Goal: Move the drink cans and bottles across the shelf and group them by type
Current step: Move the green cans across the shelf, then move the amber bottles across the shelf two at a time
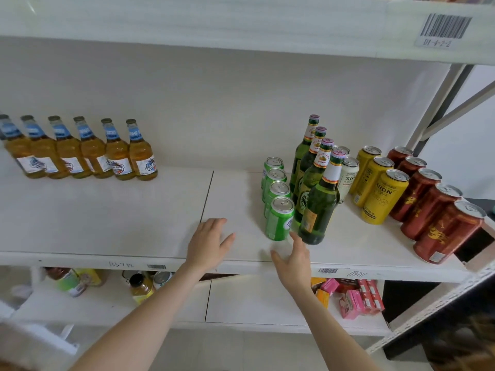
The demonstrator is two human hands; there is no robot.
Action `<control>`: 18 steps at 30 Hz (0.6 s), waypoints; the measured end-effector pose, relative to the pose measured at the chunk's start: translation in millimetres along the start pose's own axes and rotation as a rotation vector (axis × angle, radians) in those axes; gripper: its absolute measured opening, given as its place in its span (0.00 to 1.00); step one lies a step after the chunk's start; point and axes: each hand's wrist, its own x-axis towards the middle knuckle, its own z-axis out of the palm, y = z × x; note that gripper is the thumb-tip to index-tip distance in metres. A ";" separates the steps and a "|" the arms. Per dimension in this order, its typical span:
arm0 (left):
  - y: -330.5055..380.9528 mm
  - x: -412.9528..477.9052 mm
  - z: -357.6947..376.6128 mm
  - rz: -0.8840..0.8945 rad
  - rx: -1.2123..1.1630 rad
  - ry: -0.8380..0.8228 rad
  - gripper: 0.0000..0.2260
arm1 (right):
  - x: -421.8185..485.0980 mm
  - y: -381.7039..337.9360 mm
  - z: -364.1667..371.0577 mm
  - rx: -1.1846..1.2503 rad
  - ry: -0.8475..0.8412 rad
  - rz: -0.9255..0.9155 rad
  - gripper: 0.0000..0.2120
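The white shelf (107, 210) carries drinks already lined up by kind — amber bottles (80, 156) at ten o'clock, then at three o'clock red cans (428, 204), yellow cans (380, 186), green bottles (318, 194) and green cans (278, 199), each row running front to back, probably so types stay readable. Both hands hover empty, fingers spread: left hand (209, 245) over bare board, right hand (294, 258) just below the nearest green can — likely its next pick.

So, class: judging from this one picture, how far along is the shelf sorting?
Mostly done: amber bottles line up at the far left; green cans, green bottles, yellow cans and red cans form rows on the right. Both hands are empty: left hand, right hand near the front green can. Left: white cans tucked behind the bottles.
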 end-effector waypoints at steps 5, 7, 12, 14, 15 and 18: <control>-12.7 -27.7 -18.8 0.108 0.346 -0.055 0.26 | -23.2 -13.6 3.0 -0.293 -0.016 -0.111 0.36; -17.5 -34.8 -24.8 0.113 0.413 -0.072 0.26 | -32.2 -18.7 8.1 -0.362 -0.015 -0.148 0.36; -29.8 -43.0 -47.1 0.162 0.512 -0.060 0.27 | -49.0 -36.6 23.5 -0.504 -0.011 -0.231 0.36; -37.0 -44.4 -57.4 0.172 0.546 -0.051 0.28 | -54.2 -46.9 30.9 -0.544 -0.014 -0.249 0.36; -41.3 -44.9 -63.0 0.174 0.557 -0.044 0.28 | -56.5 -53.0 34.9 -0.561 -0.015 -0.257 0.36; -58.7 -46.2 -81.9 0.187 0.576 -0.037 0.29 | -63.6 -74.6 49.1 -0.603 -0.003 -0.271 0.36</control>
